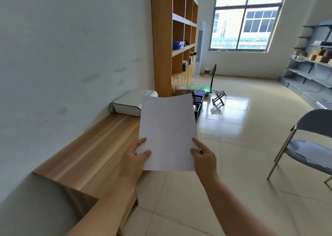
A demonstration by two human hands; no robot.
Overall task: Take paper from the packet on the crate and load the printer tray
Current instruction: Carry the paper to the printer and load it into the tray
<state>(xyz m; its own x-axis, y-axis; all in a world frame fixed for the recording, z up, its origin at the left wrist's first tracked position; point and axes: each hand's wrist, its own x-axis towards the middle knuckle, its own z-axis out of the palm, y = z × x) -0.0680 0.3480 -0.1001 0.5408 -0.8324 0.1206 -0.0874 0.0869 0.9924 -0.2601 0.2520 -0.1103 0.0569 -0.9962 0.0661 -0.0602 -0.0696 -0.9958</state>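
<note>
I see the paper (168, 131) held up at centre frame, a white sheet or thin stack, I cannot tell which from this angle, its top edge slightly curled and its lower corners in both hands. My left hand (137, 155) pinches the lower-left corner, thumb laid across the front face and the other fingers tucked behind; my right hand (203, 155) pinches the lower-right edge, index finger stretched up along the side and thumb on the front. At about 11 o'clock from the paper, the white printer (128, 104) sits on the far end of the wooden bench (93, 149) against the wall, its right side hidden behind the sheet. At 1 o'clock, the black crate (197, 101) stands on the tiled floor just past the sheet's right edge, with a purple bucket (199, 92) behind it. A grey folding chair (305, 146) stands at 3 o'clock, well apart, with loose white sheets on its seat.
</note>
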